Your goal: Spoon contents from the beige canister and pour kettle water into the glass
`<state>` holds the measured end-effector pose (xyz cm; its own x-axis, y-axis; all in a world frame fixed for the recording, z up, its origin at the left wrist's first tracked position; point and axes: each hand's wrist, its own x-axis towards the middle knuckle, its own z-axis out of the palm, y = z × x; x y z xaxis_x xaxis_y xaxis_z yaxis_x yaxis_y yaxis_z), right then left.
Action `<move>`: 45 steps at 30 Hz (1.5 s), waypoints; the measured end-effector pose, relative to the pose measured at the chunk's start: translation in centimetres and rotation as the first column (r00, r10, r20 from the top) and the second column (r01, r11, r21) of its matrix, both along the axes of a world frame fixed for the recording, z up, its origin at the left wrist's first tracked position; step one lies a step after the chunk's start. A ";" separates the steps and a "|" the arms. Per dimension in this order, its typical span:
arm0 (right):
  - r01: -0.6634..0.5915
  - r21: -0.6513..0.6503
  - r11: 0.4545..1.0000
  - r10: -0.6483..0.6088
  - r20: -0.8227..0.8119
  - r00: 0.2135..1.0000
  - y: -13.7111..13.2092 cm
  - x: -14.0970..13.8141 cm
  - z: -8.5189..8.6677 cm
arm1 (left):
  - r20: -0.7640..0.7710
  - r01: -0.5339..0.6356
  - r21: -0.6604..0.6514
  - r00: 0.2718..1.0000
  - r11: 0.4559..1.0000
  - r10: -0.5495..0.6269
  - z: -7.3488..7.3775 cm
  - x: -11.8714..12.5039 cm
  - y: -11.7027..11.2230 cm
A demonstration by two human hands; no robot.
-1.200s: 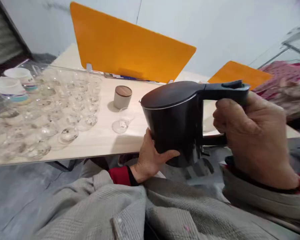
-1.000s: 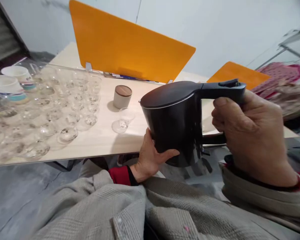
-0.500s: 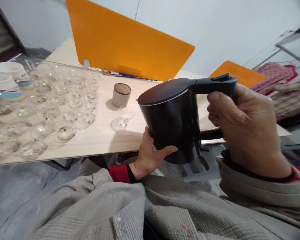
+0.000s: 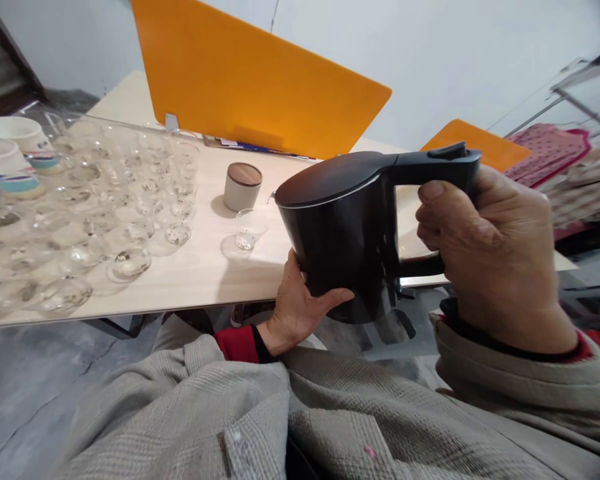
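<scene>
A black electric kettle [image 4: 337, 240] hangs in front of the table's near edge, its lid closed and its body slightly tilted. My right hand [image 4: 495, 247] is wrapped round its handle, with the thumb along the inner side. Against the lower left of the kettle body rests my left hand [image 4: 300, 303], thumb across the front; its other fingers are partly hidden behind the kettle. Left of the kettle, on the table, stands a small clear glass [image 4: 245, 235]. Behind that glass is a pale canister [image 4: 242, 190] with a brown wooden-looking lid.
Many clear glasses [image 4: 130, 263] crowd the left of the table [image 4: 195, 283], some with dark bits at the bottom. Paper cups [image 4: 5, 170] stand at the far left. An orange divider [image 4: 260, 80] rises along the back. Pink dotted cloth [image 4: 545, 153] lies at the right.
Almost nothing differs. The kettle and my right hand have shifted very slightly, and the view has drifted a little. Both hands keep their hold.
</scene>
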<state>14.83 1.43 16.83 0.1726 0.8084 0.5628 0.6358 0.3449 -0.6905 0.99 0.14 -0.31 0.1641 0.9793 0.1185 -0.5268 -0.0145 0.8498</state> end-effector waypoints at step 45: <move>-0.008 -0.048 0.999 0.011 0.062 0.998 0.5 -1.1 0.7 | 0.019 0.026 -0.063 1.000 0.998 -0.025 0.0 0.0 0.4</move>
